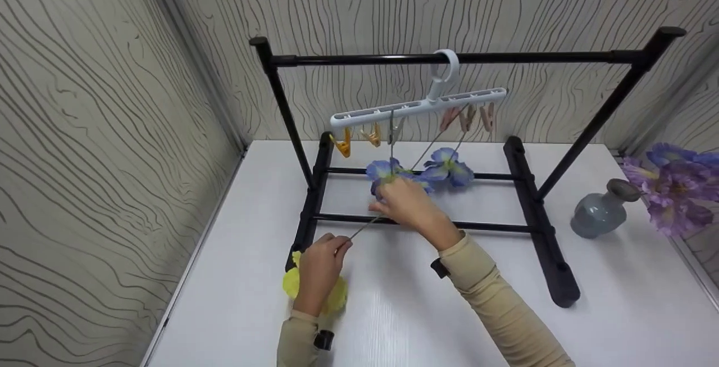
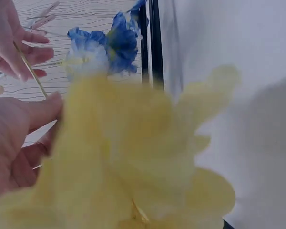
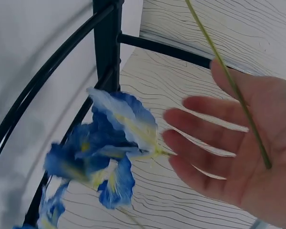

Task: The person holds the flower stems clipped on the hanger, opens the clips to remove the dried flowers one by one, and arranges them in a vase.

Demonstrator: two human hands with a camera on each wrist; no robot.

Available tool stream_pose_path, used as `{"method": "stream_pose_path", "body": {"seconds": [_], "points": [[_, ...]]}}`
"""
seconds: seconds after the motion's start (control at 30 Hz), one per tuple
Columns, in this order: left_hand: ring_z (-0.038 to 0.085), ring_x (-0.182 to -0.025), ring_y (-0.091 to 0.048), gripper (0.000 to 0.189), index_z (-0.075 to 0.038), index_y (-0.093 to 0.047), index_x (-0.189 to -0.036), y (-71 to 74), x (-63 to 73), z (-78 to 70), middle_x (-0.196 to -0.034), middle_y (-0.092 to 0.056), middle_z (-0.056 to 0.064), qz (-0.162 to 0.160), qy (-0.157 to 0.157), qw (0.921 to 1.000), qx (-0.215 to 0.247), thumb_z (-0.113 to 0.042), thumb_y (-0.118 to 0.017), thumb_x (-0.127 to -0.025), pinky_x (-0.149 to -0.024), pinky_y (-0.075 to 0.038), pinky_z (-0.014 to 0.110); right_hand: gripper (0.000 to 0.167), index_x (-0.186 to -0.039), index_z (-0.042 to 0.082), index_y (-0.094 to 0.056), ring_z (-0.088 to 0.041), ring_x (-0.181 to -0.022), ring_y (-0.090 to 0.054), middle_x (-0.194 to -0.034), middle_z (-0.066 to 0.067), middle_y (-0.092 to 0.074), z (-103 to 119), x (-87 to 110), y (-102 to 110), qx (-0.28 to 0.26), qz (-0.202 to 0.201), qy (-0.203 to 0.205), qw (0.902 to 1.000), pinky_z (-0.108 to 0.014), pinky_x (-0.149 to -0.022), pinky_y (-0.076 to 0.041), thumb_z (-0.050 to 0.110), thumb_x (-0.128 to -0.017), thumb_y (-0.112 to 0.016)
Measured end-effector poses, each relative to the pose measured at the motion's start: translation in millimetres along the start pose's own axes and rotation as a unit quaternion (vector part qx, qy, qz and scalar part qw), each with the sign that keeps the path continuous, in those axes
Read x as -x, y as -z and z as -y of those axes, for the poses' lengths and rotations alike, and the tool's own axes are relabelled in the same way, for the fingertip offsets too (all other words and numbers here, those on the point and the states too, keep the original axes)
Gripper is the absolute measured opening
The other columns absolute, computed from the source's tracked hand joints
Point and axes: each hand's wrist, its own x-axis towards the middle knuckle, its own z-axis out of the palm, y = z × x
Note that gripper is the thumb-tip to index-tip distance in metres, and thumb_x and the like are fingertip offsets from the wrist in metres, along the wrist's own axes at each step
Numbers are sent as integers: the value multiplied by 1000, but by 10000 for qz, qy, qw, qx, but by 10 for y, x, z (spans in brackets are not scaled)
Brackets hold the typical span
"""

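My left hand (image 1: 321, 266) pinches the thin green stem (image 1: 365, 227) of a yellow artificial flower (image 1: 336, 298) between thumb and fingers. The bloom hangs below that hand and fills much of the left wrist view. My right hand (image 1: 410, 204) is at the front of the hanging blue flowers. Its fingers are extended and slightly bent in the right wrist view, where the yellow flower's stem crosses the palm, its end lying there. Close by its fingertips is a blue flower (image 3: 109, 138). Another blue flower (image 1: 447, 167) hangs farther right.
A pale clip hanger (image 1: 382, 115) hangs from a black rack (image 1: 539, 58), with clothespins such as an orange one (image 1: 342, 145). On the right stands a glass vase (image 1: 598, 215) beside purple flowers (image 1: 677, 193). The white table (image 1: 236, 266) meets patterned walls.
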Motion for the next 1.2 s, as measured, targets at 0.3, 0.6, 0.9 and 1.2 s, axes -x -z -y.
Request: {"method": "stream_pose_path", "body": {"seconds": [0.3,0.6,0.9,1.2], "points": [[14,-61,-62,6,-13,-80,-84,-133,-8,-77,-73,-65,-1,349,-101,9983,-451,-16,-83,-89,-51,-49,29,20,-85,4,-80,-9,-52,-56,-56,4,-60,-41,326,55,-434,1333,149,9900,-36,-65,-56,17,-97,-74],[16,-62,-63,10,-12,-78,-82,-268,-26,-168,-73,-65,-1,364,-234,9974,-573,-18,-84,-88,-53,-51,29,11,-82,4,-81,-17,-57,-62,-62,-2,-67,-69,437,39,50,1419,156,9898,-37,-61,-56,9,-92,-78],[22,-73,-66,12,-13,-77,-82,-321,-115,-191,-80,-69,3,-284,-496,9963,-634,-18,-88,-84,-62,-55,37,22,-71,4,-75,-11,-50,-54,-57,-2,-61,-154,514,-79,-757,1782,43,9811,-30,-53,-48,4,-93,-76],[21,-78,-62,12,-12,-78,-85,-355,-175,-171,-85,-64,3,-625,-901,9933,-360,-18,-87,-84,-68,-55,35,30,-122,-7,-71,-17,-48,-63,-74,-13,-72,-211,521,-200,-2317,2083,44,9502,-27,-45,-53,-9,-93,-65]]}}
